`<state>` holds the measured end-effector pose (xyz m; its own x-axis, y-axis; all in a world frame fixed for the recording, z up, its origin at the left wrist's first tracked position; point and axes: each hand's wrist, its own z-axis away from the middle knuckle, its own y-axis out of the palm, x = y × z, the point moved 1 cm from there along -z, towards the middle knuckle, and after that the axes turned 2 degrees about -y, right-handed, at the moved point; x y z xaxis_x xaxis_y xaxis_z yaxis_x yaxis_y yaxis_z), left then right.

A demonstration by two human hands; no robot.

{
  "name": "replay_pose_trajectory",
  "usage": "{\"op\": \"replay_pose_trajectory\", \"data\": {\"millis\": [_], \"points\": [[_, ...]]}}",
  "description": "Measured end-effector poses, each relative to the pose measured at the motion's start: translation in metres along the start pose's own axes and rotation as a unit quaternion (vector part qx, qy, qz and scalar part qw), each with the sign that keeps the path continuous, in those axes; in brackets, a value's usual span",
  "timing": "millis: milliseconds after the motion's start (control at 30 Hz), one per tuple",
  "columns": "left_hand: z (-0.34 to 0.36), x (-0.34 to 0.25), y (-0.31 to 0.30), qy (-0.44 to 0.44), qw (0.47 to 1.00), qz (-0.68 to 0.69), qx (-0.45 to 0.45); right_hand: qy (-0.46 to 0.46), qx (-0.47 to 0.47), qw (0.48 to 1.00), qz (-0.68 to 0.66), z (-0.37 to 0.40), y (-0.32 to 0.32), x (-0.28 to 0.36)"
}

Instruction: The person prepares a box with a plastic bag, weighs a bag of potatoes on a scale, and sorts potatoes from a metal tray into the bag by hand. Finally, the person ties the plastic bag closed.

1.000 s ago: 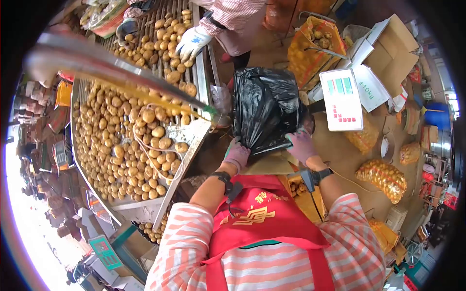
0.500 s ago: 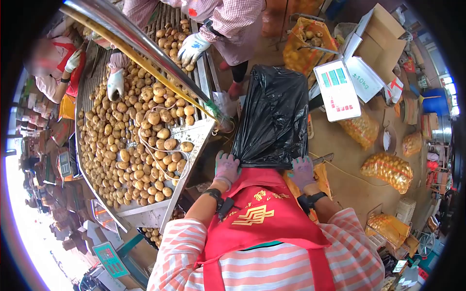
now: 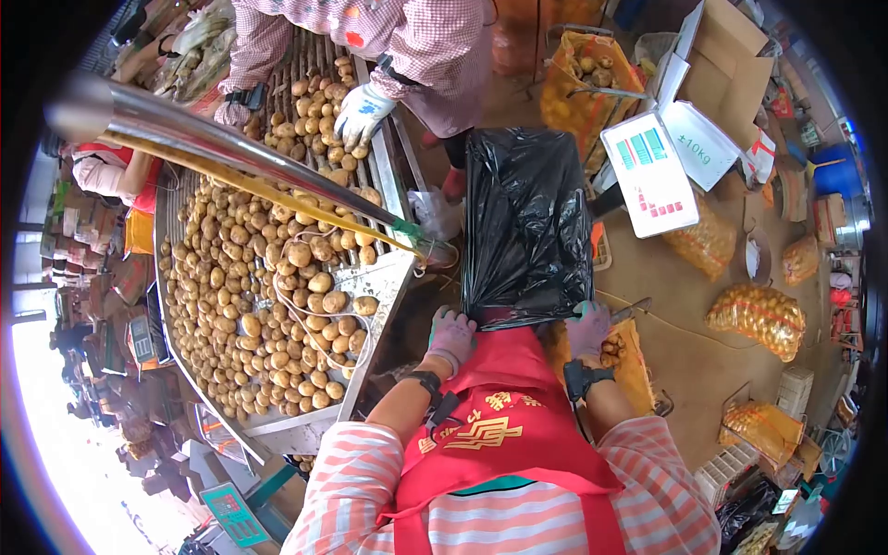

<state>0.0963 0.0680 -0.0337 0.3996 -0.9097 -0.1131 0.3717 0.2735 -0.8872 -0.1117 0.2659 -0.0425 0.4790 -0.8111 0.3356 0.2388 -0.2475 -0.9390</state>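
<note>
A black plastic sheet or bag (image 3: 525,222) lies over a boxy shape in front of my red apron (image 3: 504,407). At its near left corner rests my left hand (image 3: 451,339) in a pale purple glove, its fingers pointing forward and apart. My right hand (image 3: 588,331), gloved alike, touches the near right corner; its fingers bend at the plastic's edge, and whether they grip it cannot be made out. What lies beneath the plastic is hidden.
Potatoes (image 3: 250,324) cover a slatted table at left, where a co-worker's gloved hand (image 3: 363,116) touches some. A metal pole (image 3: 268,166) crosses above. A scale display (image 3: 650,174) stands right of the plastic; netted potato sacks (image 3: 757,319) lie on the floor beyond.
The view has shifted, and the plastic sits straighter before me. Both my hands remain at its near corners. The co-worker's other hand has moved back from the potatoes toward the table's far left side.
</note>
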Motion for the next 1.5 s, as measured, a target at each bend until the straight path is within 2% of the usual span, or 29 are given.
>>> {"op": "replay_pose_trajectory", "data": {"millis": [33,100,133,200,233,300,333,400,433,467,500,533,567,600,633,667,700,733,800,867,933,1000,1067,1133,1200,1300,1400,1433,1500], "points": [[0.000,0.001,0.000,0.002,1.000,0.000,0.000,0.002,0.000,1.000,0.000,0.005,0.007,-0.006],[-0.001,0.001,-0.001,0.001,0.998,-0.034,0.044,-0.148,-0.013,0.988,0.042,0.012,0.018,-0.011],[-0.003,0.002,0.001,0.001,0.999,-0.032,0.043,-0.149,-0.013,0.988,0.044,0.014,0.020,-0.016],[-0.007,0.007,0.012,0.000,0.994,-0.077,0.074,-0.254,0.098,0.943,0.190,0.017,0.005,-0.001],[-0.005,0.009,0.018,0.000,0.994,-0.075,0.076,-0.255,0.100,0.943,0.190,0.014,0.007,-0.003],[0.002,0.016,0.025,-0.084,0.990,0.062,0.099,-0.205,0.253,0.940,0.100,-0.002,0.011,-0.004],[0.000,0.021,0.034,-0.089,0.989,0.065,0.096,-0.211,0.252,0.939,0.101,-0.011,0.006,-0.001],[-0.005,0.036,0.062,-0.134,0.906,0.382,0.126,-0.078,0.440,0.888,-0.108,-0.023,-0.014,0.015],[-0.004,0.045,0.074,-0.142,0.904,0.386,0.118,-0.063,0.444,0.864,-0.228,-0.023,0.020,-0.010],[0.002,0.051,0.075,-0.190,0.818,0.530,0.118,-0.073,0.447,0.863,-0.224,-0.020,0.018,-0.006],[0.011,0.053,0.079,-0.231,0.706,0.659,0.114,0.048,0.416,0.852,-0.315,-0.015,0.015,-0.006],[0.019,0.055,0.081,-0.239,0.701,0.664,0.105,0.167,0.375,0.820,-0.398,-0.011,0.014,-0.003],[0.035,0.055,0.053,-0.194,0.714,0.670,0.070,0.126,0.334,0.862,-0.359,-0.008,0.016,-0.005],[0.056,0.056,0.029,-0.156,0.723,0.672,0.033,0.110,0.353,0.858,-0.355,-0.004,0.030,-0.020],[0.076,0.056,0.009,-0.181,0.713,0.677,0.018,0.050,0.282,0.909,-0.301,-0.005,0.055,-0.045],[0.090,0.056,-0.012,-0.192,0.635,0.748,-0.007,-0.016,0.206,0.946,-0.249,-0.008,0.073,-0.048],[0.101,0.059,-0.021,-0.196,0.552,0.809,-0.036,-0.039,0.228,0.940,-0.251,-0.008,0.062,-0.023],[0.105,0.069,-0.002,-0.176,0.571,0.788,-0.146,-0.021,0.290,0.928,-0.234,-0.006,0.021,0.014],[0.131,0.076,-0.043,-0.275,0.598,0.687,-0.307,-0.015,0.355,0.910,-0.211,-0.010,0.004,0.052],[0.141,0.096,-0.033,-0.351,0.693,0.461,-0.429,-0.161,0.295,0.908,-0.248,-0.018,0.004,0.069],[0.160,0.096,-0.049,-0.386,0.707,0.461,-0.374,-0.154,0.344,0.889,-0.260,-0.018,-0.029,0.114],[0.169,0.096,-0.046,-0.435,0.820,0.231,-0.291,-0.240,0.315,0.882,-0.254,-0.020,-0.050,0.145],[0.182,0.095,-0.024,-0.425,0.842,0.197,-0.268,-0.285,0.295,0.877,-0.251,-0.025,-0.053,0.156],[0.188,0.097,0.001,-0.318,0.886,0.164,-0.294,-0.287,0.289,0.880,-0.245,-0.030,-0.053,0.153],[0.195,0.096,-0.013,-0.300,0.883,0.160,-0.323,-0.265,0.303,0.882,-0.246,-0.031,-0.052,0.153],[0.195,0.101,-0.036,-0.383,0.721,0.281,-0.504,-0.283,0.322,0.865,-0.261,-0.027,-0.061,0.159],[0.196,0.110,-0.086,-0.408,0.654,0.389,-0.505,-0.315,0.315,0.856,-0.262,-0.024,-0.072,0.177],[0.195,0.113,-0.099,-0.409,0.654,0.386,-0.506,-0.373,0.274,0.847,-0.260,-0.026,-0.068,0.178],[0.190,0.112,-0.115,-0.341,0.586,0.510,-0.530,-0.322,0.333,0.843,-0.275,-0.024,-0.079,0.187]]}}
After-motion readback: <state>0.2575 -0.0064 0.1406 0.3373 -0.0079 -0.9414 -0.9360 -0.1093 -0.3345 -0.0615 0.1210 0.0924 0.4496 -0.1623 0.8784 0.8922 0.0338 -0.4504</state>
